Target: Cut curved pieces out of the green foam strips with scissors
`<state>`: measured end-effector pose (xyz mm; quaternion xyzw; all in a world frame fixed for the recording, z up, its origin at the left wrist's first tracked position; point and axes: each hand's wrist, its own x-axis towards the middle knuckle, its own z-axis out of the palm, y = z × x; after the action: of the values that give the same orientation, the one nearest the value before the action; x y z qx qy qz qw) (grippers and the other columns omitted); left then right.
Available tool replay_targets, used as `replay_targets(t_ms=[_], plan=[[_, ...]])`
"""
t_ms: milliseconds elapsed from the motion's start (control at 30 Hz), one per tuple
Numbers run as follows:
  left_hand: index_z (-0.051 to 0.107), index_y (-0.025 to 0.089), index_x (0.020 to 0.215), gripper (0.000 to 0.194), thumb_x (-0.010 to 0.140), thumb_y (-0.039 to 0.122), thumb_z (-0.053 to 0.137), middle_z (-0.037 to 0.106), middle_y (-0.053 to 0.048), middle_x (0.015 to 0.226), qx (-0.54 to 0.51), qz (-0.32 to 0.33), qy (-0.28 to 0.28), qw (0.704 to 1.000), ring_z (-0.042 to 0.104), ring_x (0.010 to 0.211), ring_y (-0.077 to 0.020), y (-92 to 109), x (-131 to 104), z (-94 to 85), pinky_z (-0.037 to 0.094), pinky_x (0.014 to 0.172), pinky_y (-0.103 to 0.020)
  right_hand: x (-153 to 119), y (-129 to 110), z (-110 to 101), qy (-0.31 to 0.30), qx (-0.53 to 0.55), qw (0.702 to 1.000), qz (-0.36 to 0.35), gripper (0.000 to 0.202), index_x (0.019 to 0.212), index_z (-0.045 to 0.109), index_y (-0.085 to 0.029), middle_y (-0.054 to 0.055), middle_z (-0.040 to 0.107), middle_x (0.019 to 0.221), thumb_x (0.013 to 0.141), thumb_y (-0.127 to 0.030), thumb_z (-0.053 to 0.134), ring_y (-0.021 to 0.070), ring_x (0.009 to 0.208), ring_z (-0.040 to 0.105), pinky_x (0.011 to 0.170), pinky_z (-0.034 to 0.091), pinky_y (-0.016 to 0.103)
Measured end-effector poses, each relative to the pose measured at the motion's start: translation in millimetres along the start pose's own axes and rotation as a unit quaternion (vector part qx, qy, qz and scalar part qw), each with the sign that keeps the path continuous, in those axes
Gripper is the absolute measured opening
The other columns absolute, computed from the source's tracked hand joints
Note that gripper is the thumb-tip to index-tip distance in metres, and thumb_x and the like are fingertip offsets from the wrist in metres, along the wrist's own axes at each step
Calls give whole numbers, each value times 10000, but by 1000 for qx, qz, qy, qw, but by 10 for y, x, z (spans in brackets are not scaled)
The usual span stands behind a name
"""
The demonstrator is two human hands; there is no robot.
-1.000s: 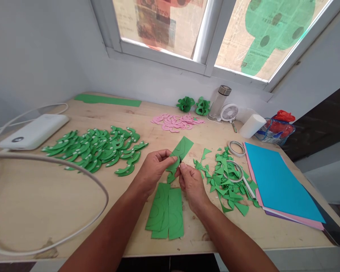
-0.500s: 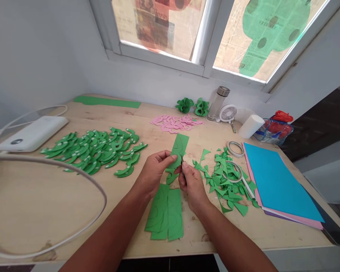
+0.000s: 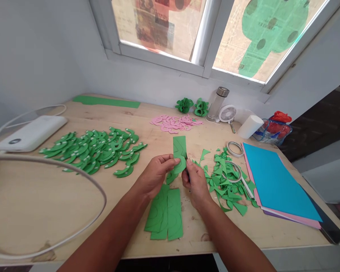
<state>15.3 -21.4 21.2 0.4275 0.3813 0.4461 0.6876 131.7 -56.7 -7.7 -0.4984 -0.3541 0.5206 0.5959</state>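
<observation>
While the left hand [image 3: 162, 169] pinches a marked green strip [image 3: 179, 145], the right hand [image 3: 196, 182] holds a dark tool [image 3: 188, 174] at its edge

Raised over the middle of the counter [image 3: 124, 245], the strip is gripped between the left thumb and fingers. The right hand is closed around the tool, probably scissors, though the fingers cover most of it. The strip looks partly cut: its near end is rounded, while its far end is square and carries drawn curves.

Just below the hands, a curved green piece [image 3: 171, 177] lies partly hidden. Nearer the person, overlapping green rectangles [image 3: 174, 215] with pencilled outlines appear to be what is left to cut. To the left, a large heap of green crescents [image 3: 96, 151] with white patches seems to be finished cutting; a pile of pink cutouts [image 3: 175, 124] lies beyond the strip.

Near the right hand, green offcuts [image 3: 229, 196] are scattered under a magnifying glass [image 3: 247, 189], with a tape roll [image 3: 235, 155] just beyond. Further right is a stack of coloured sheets [image 3: 277, 181], blue on top. Two green paper ornaments [image 3: 184, 105], a bottle [image 3: 218, 102] and a small fan [image 3: 227, 113] stand along the back. A white power bank [image 3: 31, 132] and looping cable [image 3: 100, 185] occupy the left, well apart from the hands; the offcuts crowd the right hand most.
</observation>
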Motion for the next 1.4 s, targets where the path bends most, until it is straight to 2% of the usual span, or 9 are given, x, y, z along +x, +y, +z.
replay_targets(t_ms=[100,200,300,433,600,767,933,1200,1400], plan=[[612,181,571,244,639,354,771,570,0,611,21,-3,-25,999,499,642,-149,10,17,-40,416,685,-289,-1,-16,-11,-14,2,1000,1,541,529,414,-201,-80,335,421,760,-651,605,56,392,227,380,144,223],[640,189,619,216,694,367,736,598,3,646,37,15,-24,999,509,672,-150,9,42,-78,417,705,-278,2,-16,-22,-21,7,1000,2,545,532,413,-201,-82,335,421,751,-658,612,54,389,227,380,146,222],[656,205,659,221,735,409,693,629,-7,687,35,33,-4,999,540,712,-166,-3,63,-93,430,744,-289,5,-4,-26,-26,5,1000,4,558,522,412,-202,-81,335,412,737,-676,613,54,382,229,378,143,225],[651,196,655,236,684,416,732,636,-21,672,17,38,25,999,554,687,-180,-4,70,-86,457,742,-319,4,2,-24,-35,7,999,11,552,522,417,-201,-78,344,411,737,-665,623,54,381,230,375,138,226],[681,179,651,221,659,380,770,658,-39,673,-24,7,-22,999,556,653,-168,18,52,-87,469,687,-304,-8,-13,-28,-48,66,996,45,499,578,474,-191,-82,368,423,736,-630,651,54,378,225,369,126,217],[684,177,621,216,661,363,786,633,-35,643,-49,-29,-54,997,535,594,-139,41,41,-130,465,629,-280,-19,-18,-57,-115,137,980,87,472,637,526,-183,-88,381,427,728,-627,660,52,364,211,366,141,214],[669,184,611,237,642,378,802,624,-45,622,-55,-51,-65,995,566,588,-167,77,25,-149,485,618,-313,-34,-32,-78,-172,135,970,105,492,630,511,-182,-91,371,434,734,-645,642,46,365,197,377,144,212],[693,187,632,183,628,326,812,613,-15,614,-49,-25,-50,997,516,548,-128,78,17,-114,441,580,-280,-37,-27,-40,-121,104,986,50,470,615,527,-179,-76,383,416,789,-608,611,59,362,226,371,134,228],[706,188,645,182,603,327,816,629,-25,636,-19,5,-13,1000,510,574,-142,56,10,-54,434,587,-278,-30,-19,-28,-86,66,994,20,517,539,434,-196,-83,339,407,772,-619,618,55,378,212,385,125,228]])
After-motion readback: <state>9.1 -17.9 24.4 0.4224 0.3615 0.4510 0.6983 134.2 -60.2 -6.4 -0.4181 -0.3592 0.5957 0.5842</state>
